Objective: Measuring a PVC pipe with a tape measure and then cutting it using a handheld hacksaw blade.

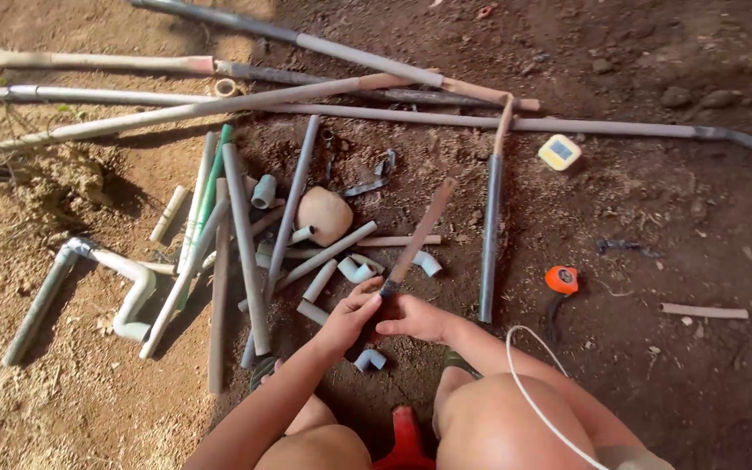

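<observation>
Both my hands, left hand (350, 315) & right hand (412, 318), are closed round the near end of a short pipe (417, 236) that angles up over the dirt; fingers hide that end. Elbow fitting (370, 359) lies just below, half hidden by my arm.

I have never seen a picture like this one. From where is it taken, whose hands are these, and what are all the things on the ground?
The camera sits on a person's head and looks down, so the bare knees at the bottom are that person's own. The left hand and right hand together grip the near end of a short brownish pipe. On the dirt ground lie grey pipe pieces, small elbow fittings, long pipes, an orange tape measure and a small yellow container.
</observation>
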